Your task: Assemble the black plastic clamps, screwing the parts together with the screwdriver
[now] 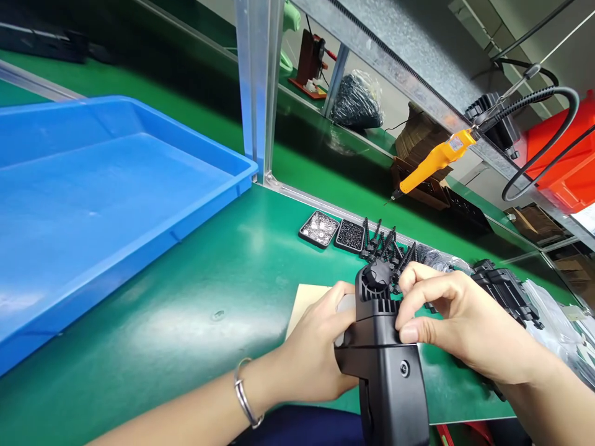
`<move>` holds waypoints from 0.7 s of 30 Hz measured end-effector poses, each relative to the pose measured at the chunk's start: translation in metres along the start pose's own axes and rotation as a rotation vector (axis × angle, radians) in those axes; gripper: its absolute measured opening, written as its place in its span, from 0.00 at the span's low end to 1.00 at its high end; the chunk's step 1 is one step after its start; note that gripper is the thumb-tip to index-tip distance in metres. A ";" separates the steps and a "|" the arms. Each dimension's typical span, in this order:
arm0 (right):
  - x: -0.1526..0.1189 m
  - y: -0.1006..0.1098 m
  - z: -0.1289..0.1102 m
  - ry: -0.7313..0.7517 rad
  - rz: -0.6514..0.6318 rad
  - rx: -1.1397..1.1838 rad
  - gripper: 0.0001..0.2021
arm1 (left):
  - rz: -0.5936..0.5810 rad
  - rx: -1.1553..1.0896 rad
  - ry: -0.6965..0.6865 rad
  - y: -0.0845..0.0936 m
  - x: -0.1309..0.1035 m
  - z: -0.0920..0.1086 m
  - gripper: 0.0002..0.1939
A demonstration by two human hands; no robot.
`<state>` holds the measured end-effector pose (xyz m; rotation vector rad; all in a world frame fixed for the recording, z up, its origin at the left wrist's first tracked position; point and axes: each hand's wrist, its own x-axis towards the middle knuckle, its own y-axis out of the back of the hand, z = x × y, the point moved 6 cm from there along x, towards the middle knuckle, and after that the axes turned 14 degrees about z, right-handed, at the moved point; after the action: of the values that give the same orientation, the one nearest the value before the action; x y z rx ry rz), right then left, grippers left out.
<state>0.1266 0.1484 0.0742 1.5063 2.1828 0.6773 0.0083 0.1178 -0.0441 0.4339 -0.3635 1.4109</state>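
Note:
A black plastic device (388, 371) with a round knob at its top stands upright in front of me, near the table's front edge. My left hand (320, 341), with a metal bracelet at the wrist, is wrapped round the device's left side. At its upper right side, my right hand (434, 310) has thumb and fingers pinched together against the casing; whatever is between the fingertips is too small to tell. Behind the device lie several black threaded parts (385, 244). A tan sheet (307, 301) is partly hidden behind my left hand.
A large blue tray (176, 238) fills the left. Two small dishes, one with silvery pieces (318, 228), one with black pieces (349, 236), sit by the metal rail. An orange screwdriver (437, 162) hangs above. Black parts (504, 288) lie at right, below a red bin (564, 155).

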 end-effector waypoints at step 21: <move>0.179 0.124 0.062 0.092 0.746 0.497 0.22 | 0.002 0.035 -0.022 -0.003 -0.003 -0.008 0.15</move>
<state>0.1942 0.3640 0.0893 2.6471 1.8961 0.4179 0.0103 0.1194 -0.0526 0.4778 -0.3581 1.4174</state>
